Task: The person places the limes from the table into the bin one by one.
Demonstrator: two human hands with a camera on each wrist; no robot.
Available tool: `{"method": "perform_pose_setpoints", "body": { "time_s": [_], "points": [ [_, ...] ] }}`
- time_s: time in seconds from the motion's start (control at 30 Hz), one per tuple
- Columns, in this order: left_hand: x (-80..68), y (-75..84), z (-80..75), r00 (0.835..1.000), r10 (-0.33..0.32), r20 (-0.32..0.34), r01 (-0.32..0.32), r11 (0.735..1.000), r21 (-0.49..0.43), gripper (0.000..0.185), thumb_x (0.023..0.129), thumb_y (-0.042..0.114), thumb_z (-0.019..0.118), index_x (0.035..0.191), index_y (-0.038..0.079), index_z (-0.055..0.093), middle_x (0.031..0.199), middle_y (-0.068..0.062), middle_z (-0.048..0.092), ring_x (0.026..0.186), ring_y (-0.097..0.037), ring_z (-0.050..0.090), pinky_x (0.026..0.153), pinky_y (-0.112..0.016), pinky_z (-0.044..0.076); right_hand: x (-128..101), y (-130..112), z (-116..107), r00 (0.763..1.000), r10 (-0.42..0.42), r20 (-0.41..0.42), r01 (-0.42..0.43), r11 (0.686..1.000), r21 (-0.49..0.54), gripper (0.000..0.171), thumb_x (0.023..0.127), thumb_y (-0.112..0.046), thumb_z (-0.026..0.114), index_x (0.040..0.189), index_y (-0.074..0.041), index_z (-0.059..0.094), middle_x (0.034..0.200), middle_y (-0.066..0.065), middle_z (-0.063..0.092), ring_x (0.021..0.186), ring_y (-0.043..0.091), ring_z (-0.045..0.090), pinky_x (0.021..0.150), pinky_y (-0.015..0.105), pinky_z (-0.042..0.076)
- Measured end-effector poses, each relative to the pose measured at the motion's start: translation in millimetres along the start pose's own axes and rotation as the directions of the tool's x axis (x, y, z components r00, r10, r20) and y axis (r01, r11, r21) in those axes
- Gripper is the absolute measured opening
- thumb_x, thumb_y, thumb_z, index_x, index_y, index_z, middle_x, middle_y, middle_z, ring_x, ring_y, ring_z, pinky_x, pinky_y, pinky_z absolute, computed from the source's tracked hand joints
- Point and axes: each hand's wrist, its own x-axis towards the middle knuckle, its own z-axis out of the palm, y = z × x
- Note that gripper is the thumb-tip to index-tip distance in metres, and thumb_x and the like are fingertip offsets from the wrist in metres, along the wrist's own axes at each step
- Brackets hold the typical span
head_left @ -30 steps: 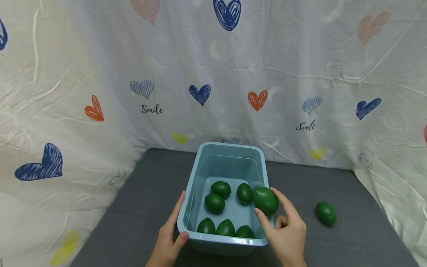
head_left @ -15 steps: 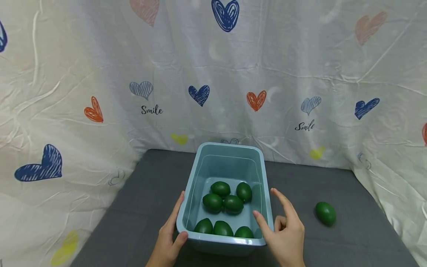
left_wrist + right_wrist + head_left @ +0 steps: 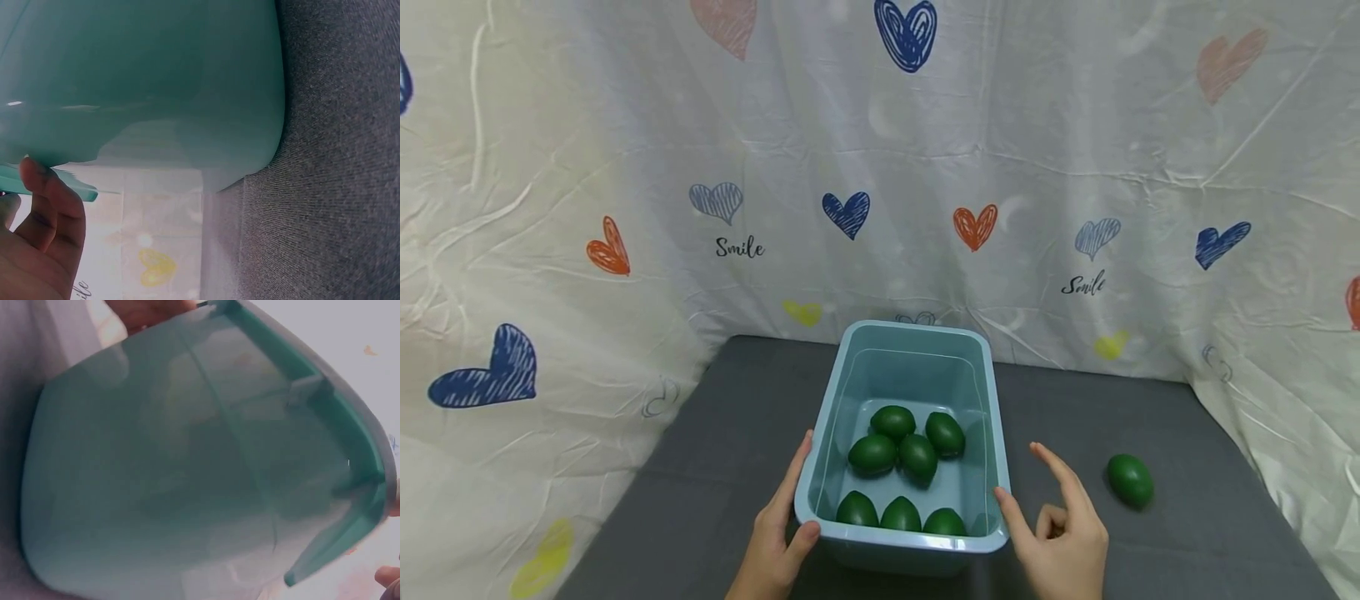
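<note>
A light blue plastic bin (image 3: 917, 327) stands on the grey table with several dark green oval fruits (image 3: 917, 457) inside. My left hand (image 3: 780, 523) grips the bin's near left corner, thumb over the rim and fingers along the side wall. My right hand (image 3: 1051, 521) hovers just right of the near right corner, index finger and thumb extended, holding nothing. One more green fruit (image 3: 1130, 481) lies on the table to its right. The left wrist view shows the bin's wall (image 3: 156, 87) and a fingertip (image 3: 53, 209) at its rim. The right wrist view is filled by the bin's outside (image 3: 187, 475).
A white cloth with heart prints (image 3: 850, 212) hangs close behind and on both sides of the grey table (image 3: 722, 433). Bare grey table lies left of the bin and between the bin and the loose fruit.
My right hand let go of the green fruit, which now lies in the middle of the bin. The hand then drew back to the right of the rim. My left hand kept its grip.
</note>
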Motion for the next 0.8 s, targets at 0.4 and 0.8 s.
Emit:
{"method": "perform_pose_setpoints", "body": {
  "time_s": [0.4, 0.8],
  "points": [
    [0.0, 0.0, -1.8, 1.000, 0.000, 0.004, -0.001, 1.000, 0.023, 0.077, 0.106, 0.014, 0.057, 0.172, 0.018, 0.019, 0.177, -0.012, 0.021, 0.158, -0.003, 0.025, 0.116, -0.012, 0.025, -2.4, 21.1, -13.3, 0.999, 0.052, -0.015, -0.053, 0.990, -0.131, 0.067, 0.077, -0.006, 0.096, 0.138, -0.015, 0.069, 0.125, 0.003, 0.071, 0.033, -0.006, 0.029, 0.034, 0.017, 0.028],
    [-0.7, -0.1, -2.4, 1.000, 0.002, 0.012, -0.003, 1.000, 0.021, 0.076, 0.107, 0.015, 0.057, 0.172, 0.018, 0.018, 0.177, -0.010, 0.020, 0.159, -0.004, 0.024, 0.117, -0.011, 0.025, -4.9, 53.3, -20.7, 1.000, 0.005, -0.001, -0.006, 0.973, -0.233, 0.069, 0.074, -0.007, 0.097, 0.137, -0.009, 0.068, 0.131, 0.014, 0.070, 0.034, -0.009, 0.024, 0.034, 0.017, 0.027]
  ]
}}
